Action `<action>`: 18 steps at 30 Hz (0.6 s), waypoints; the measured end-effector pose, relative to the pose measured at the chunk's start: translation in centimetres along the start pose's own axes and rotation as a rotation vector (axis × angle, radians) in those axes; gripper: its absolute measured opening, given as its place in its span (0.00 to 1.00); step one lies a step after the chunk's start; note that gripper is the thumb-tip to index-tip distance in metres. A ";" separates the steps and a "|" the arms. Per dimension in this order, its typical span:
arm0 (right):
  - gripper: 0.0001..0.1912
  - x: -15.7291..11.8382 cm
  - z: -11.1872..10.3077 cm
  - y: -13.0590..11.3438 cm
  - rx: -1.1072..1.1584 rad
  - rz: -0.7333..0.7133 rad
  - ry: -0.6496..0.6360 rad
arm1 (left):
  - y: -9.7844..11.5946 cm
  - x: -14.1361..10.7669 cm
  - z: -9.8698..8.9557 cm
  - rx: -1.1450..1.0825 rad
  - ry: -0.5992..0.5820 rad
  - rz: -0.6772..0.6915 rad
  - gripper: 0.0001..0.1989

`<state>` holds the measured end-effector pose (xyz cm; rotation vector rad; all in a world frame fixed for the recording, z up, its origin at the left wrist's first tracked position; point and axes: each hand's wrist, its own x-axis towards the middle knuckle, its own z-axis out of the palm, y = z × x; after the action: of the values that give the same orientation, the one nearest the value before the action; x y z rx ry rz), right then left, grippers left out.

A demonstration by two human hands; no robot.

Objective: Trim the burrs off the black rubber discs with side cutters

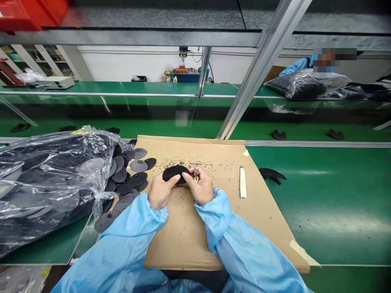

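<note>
My left hand (161, 189) grips a black round plastic part (174, 173) over a sheet of cardboard (189, 236). My right hand (200, 185) is closed around a small metal tool (196, 174) whose tip touches the part's right edge. Both arms wear light blue sleeves. Tiny black shavings (195, 160) are scattered on the cardboard just beyond the hands.
A clear plastic bag (45, 183) of black discs lies at left, with several loose discs (128, 179) spilling toward the cardboard. A pale knife-like tool (242, 182) lies right of the hands, a black part (271, 174) beyond it. A conveyor (183, 126) and a person's blue sleeve (297, 65) are behind.
</note>
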<state>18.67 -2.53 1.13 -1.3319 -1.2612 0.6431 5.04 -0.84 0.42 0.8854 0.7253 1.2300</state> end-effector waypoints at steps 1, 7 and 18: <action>0.13 0.1 -0.1 0.1 0.020 0.009 -0.024 | -0.1 0.0 -0.1 0.005 0.002 0.000 0.18; 0.18 0.5 -0.5 -0.3 0.226 0.118 -0.122 | 0.2 -0.1 -0.3 0.046 -0.074 -0.010 0.16; 0.18 0.3 -0.4 -0.5 0.334 0.146 -0.132 | 0.4 0.0 0.0 -0.090 -0.055 -0.083 0.19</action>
<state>18.94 -2.49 1.71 -1.1230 -1.1080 1.0117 4.90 -0.79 0.79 0.8047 0.6518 1.1517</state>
